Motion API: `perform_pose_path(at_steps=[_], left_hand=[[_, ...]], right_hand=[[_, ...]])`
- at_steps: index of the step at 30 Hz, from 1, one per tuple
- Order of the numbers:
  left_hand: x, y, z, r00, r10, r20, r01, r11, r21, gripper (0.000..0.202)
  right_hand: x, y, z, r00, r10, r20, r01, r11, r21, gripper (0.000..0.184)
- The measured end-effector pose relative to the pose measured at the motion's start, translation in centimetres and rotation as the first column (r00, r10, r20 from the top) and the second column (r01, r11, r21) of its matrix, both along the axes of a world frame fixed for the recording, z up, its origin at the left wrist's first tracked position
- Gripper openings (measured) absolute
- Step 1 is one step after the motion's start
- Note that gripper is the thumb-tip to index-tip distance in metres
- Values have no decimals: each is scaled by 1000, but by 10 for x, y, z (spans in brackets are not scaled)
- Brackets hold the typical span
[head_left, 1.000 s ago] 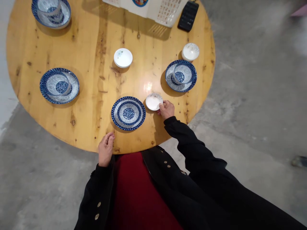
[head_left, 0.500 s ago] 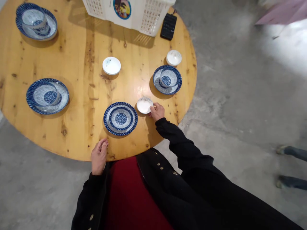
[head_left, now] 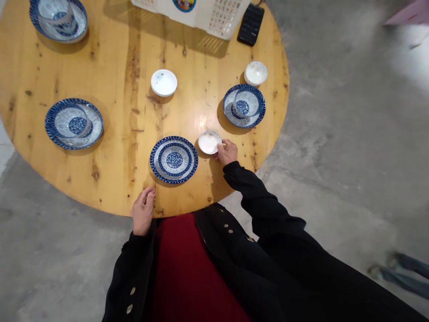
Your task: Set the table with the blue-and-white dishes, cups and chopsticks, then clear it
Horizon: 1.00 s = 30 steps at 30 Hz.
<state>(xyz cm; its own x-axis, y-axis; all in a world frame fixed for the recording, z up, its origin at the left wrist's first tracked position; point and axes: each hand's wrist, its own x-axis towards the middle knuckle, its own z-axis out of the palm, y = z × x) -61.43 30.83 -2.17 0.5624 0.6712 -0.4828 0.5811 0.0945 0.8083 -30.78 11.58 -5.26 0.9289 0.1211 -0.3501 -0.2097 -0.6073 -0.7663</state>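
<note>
My right hand (head_left: 228, 151) pinches the right rim of a small white dish (head_left: 210, 142), thumb on top. The dish is at the table surface, just right of a blue-and-white plate (head_left: 174, 160) with ringed patterns; I cannot tell whether a smaller piece is nested in it. At the table's near edge, left of and below that plate, rests my left hand (head_left: 143, 210). Its fingers are curled together with nothing visible in them. Up and to the right of the small dish is a patterned plate (head_left: 228, 118) with a bowl (head_left: 247, 102) on it.
A small white bowl (head_left: 255, 74) and a white dish (head_left: 164, 83) stand farther back on the round wooden table (head_left: 117, 179). Bowl-and-plate sets (head_left: 97, 127) sit at left. A white plastic basket (head_left: 201, 18) and black object (head_left: 250, 24) are behind. A person's legs (head_left: 405, 277) show at right.
The view has shifted, so the table items appear slightly higher and farther right. My right hand stays on the small dish, and my left hand stays at the edge. The person's legs at right have moved.
</note>
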Motion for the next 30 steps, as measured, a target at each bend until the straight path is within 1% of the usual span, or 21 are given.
perform_pose_path(at_steps=[4, 11, 22, 26, 30], left_hand=[[0, 0, 0, 1000, -1, 3, 1, 1000, -1, 49], [0, -2, -1, 1000, 11, 7, -11, 1000, -23, 49], [1, -2, -2, 1000, 20, 5, -20, 999, -26, 51], [2, -2, -3, 1000, 15, 2, -15, 999, -36, 51], [1, -1, -4, 1000, 10, -1, -10, 1000, -19, 51]], right_hand=[[1, -1, -2, 1000, -7, 10, 7, 1000, 27, 27], [2, -2, -6, 1000, -5, 21, 4, 999, 52, 27], [2, -2, -6, 1000, -25, 15, 24, 998, 59, 26], [1, -1, -5, 1000, -23, 12, 23, 999, 42, 27], [2, -7, -3, 998, -14, 57, 13, 1000, 14, 33]])
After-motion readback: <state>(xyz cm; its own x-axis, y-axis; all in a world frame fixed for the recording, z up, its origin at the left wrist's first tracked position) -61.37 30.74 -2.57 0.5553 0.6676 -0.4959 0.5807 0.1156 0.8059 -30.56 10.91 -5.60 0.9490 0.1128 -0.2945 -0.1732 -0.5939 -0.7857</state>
